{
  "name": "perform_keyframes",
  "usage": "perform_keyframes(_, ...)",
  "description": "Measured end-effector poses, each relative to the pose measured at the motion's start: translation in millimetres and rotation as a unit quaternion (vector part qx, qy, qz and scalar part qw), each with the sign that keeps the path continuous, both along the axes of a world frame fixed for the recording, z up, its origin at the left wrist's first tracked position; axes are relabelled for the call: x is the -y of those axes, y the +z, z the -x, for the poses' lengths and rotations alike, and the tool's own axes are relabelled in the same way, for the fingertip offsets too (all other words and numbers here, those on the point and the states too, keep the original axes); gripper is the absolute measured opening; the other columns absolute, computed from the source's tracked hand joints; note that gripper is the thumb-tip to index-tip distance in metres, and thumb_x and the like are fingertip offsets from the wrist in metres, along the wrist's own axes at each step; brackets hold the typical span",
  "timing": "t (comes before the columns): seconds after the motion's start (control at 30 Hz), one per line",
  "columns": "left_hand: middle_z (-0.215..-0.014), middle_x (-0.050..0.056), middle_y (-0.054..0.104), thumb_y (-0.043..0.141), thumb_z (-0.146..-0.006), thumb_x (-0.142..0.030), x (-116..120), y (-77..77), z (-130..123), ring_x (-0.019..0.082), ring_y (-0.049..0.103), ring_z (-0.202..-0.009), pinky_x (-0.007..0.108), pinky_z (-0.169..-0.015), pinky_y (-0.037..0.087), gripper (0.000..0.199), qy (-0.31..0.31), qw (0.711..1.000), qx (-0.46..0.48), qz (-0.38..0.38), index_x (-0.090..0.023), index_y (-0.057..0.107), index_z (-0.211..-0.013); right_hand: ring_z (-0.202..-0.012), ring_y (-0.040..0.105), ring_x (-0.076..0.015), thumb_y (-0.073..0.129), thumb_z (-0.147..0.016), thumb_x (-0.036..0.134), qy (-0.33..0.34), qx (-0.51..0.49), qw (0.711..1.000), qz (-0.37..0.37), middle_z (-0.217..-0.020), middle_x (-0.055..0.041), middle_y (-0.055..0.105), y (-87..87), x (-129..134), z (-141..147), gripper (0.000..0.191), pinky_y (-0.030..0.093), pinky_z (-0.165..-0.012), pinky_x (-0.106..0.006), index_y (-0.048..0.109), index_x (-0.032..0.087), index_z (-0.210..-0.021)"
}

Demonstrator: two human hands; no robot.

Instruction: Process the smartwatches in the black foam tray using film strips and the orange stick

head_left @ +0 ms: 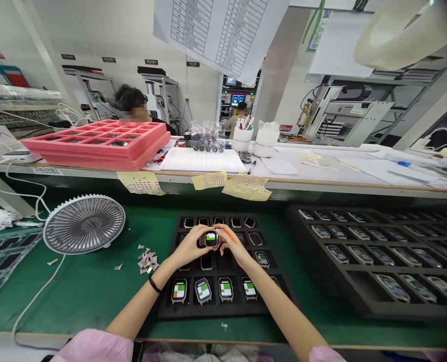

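Between both hands a smartwatch body (211,238) is held above a black foam tray (193,312), its small screen lit green and white. The fingers of my left hand (190,247) close around its left side. My right hand (231,245), with an orange mark on it, grips the right side; some of its fingertips are hidden. In the tray's front row, several watches show lit screens, such as the watch (179,290) at the left and the watch (226,289) near the middle. Watches in the back rows, like one watch (236,222), have dark screens.
On the right lies a second black tray (321,271) of watches. A white fan (85,223) and scattered paper bits (148,260) are on the green mat (106,296) at left. Pink foam trays (95,153) sit on the shelf, where a person (132,103) is behind.
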State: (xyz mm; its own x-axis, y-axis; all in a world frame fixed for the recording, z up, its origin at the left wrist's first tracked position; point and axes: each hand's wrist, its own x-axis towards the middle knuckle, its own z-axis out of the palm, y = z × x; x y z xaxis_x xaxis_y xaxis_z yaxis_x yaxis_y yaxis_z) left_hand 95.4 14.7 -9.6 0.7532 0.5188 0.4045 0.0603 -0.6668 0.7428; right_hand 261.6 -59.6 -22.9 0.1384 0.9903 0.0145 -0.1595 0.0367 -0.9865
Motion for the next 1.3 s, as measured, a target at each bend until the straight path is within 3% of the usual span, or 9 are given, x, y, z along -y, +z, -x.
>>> perform_keyframes(0.13,-0.116,0.011,0.06,0.069,-0.074,-0.018,-1.8,3.0,-3.5,0.028,0.054,-0.109,0.046,-0.095,0.043,0.044,0.021,0.994,-0.053,-0.091,-0.021,0.058,-0.116,-0.054,0.061,-0.0105,0.058,-0.08,0.049,0.001,0.041,0.999,-0.023,-0.086,0.0003,0.059,-5.9,-2.4,1.7,0.041,0.042,-0.037,-0.018,0.052,0.022,-0.112)
perform_keyframes(0.37,-0.116,0.01,0.065,0.068,-0.069,-0.01,4.0,5.0,-6.5,0.03,0.058,-0.109,0.048,-0.092,0.045,0.05,0.062,0.985,-0.074,-0.143,-0.023,0.059,-0.117,-0.055,0.056,-0.0092,0.061,-0.08,0.044,0.014,0.067,0.997,-0.048,-0.089,0.0,0.059,-9.1,-3.2,2.7,0.053,0.04,-0.037,-0.019,0.046,0.026,-0.127)
perform_keyframes(0.43,-0.117,0.009,0.065,0.066,-0.071,-0.01,5.8,6.3,-5.1,0.028,0.058,-0.109,0.046,-0.093,0.045,0.049,0.065,0.986,-0.044,-0.144,-0.023,0.058,-0.118,-0.062,0.058,-0.0096,0.066,-0.078,0.04,0.009,0.041,0.998,-0.052,-0.096,-0.0013,0.061,-1.8,-0.4,1.3,0.053,0.045,-0.045,-0.02,0.049,0.027,-0.126)
perform_keyframes(0.5,-0.118,0.008,0.065,0.066,-0.073,-0.014,8.3,8.6,-2.4,0.026,0.058,-0.109,0.044,-0.095,0.045,0.048,0.067,0.988,-0.007,-0.138,-0.024,0.057,-0.119,-0.078,0.061,-0.0118,0.069,-0.076,0.035,0.015,0.004,0.998,-0.057,-0.101,-0.0017,0.062,7.7,3.0,-1.0,0.048,0.05,-0.064,-0.023,0.055,0.027,-0.121)
perform_keyframes(0.57,-0.117,0.008,0.065,0.067,-0.074,-0.018,11.8,11.5,1.1,0.026,0.059,-0.109,0.044,-0.096,0.044,0.048,0.072,0.989,0.021,-0.129,-0.024,0.056,-0.12,-0.094,0.061,-0.0145,0.07,-0.076,0.032,0.057,-0.039,0.996,-0.054,-0.103,-0.0025,0.064,16.1,6.1,-3.5,0.041,0.049,-0.081,-0.027,0.06,0.027,-0.116)
perform_keyframes(0.63,-0.116,0.009,0.065,0.068,-0.074,-0.021,16.5,14.7,5.0,0.026,0.058,-0.109,0.045,-0.096,0.044,0.047,0.074,0.989,0.041,-0.122,-0.024,0.056,-0.119,-0.098,0.061,-0.0163,0.07,-0.077,0.032,0.122,-0.084,0.988,-0.04,-0.104,-0.0038,0.065,21.9,8.5,-5.3,0.036,0.047,-0.087,-0.03,0.064,0.025,-0.111)
perform_keyframes(0.83,-0.116,0.01,0.064,0.068,-0.075,-0.022,29.7,21.7,14.9,0.027,0.057,-0.11,0.044,-0.096,0.045,0.046,0.071,0.987,0.076,-0.119,-0.023,0.056,-0.119,-0.092,0.063,-0.0154,0.072,-0.076,0.029,0.201,-0.121,0.972,-0.026,-0.105,-0.0047,0.066,35.9,18.3,-1.2,0.035,0.049,-0.086,-0.031,0.065,0.024,-0.111)
perform_keyframes(1.0,-0.119,0.01,0.063,0.064,-0.073,-0.015,37.4,28.2,17.6,0.028,0.056,-0.113,0.046,-0.097,0.045,0.049,0.072,0.99,0.072,-0.102,-0.024,0.055,-0.121,-0.095,0.063,-0.0179,0.07,-0.078,0.032,0.19,-0.093,0.977,-0.026,-0.108,-0.0054,0.065,51.5,31.0,9.2,0.037,0.052,-0.083,-0.033,0.063,0.025,-0.114)
perform_keyframes(1.3,-0.12,0.007,0.063,0.065,-0.072,-0.012,55.2,39.4,22.3,0.025,0.057,-0.112,0.041,-0.096,0.047,0.053,0.055,0.987,0.094,-0.122,-0.025,0.053,-0.122,-0.09,0.065,-0.0183,0.072,-0.075,0.029,0.172,-0.098,0.98,-0.012,-0.101,-0.0043,0.067,57.5,48.0,17.5,0.035,0.052,-0.079,-0.031,0.064,0.025,-0.11)
